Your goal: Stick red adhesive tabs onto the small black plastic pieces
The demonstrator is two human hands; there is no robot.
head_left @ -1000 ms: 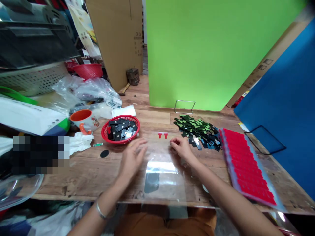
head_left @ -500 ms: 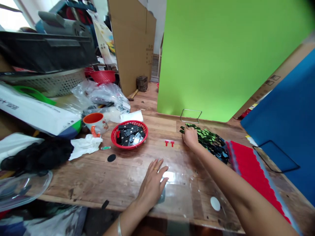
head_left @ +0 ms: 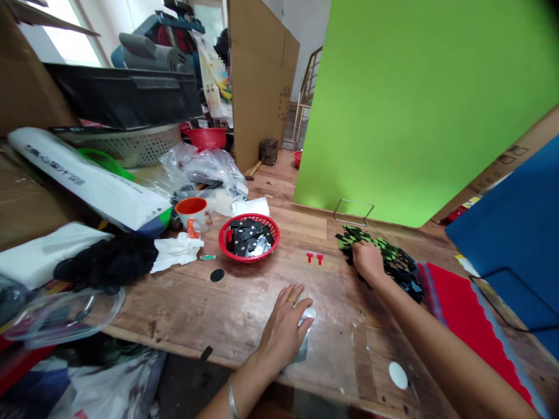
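My left hand [head_left: 288, 323] lies palm down over the wooden table, its fingers stretched out and parted, holding nothing. On the right, my right hand [head_left: 367, 261] is in a heap of small flat black pieces [head_left: 408, 265], with curled fingers. Its fingertips are partly hidden, so what they pinch cannot be made out. Two small red T-shaped pieces [head_left: 315, 258] lie side by side on the table between the hands. A red plastic basket [head_left: 221, 247] beyond my left hand holds flat black pieces and one red bit.
Left of the basket are an orange-lined mug [head_left: 201, 220], crumpled tissue [head_left: 177, 253] and black cloth [head_left: 109, 261]. A red sheet [head_left: 465, 326] lies at the right. A green board [head_left: 406, 105] with a wire stand and a blue board [head_left: 519, 233] rise behind.
The view has swung left, so everything sits further right in it. My right hand has moved deeper into the heap with fingers more curled. My left hand stays spread on the table.
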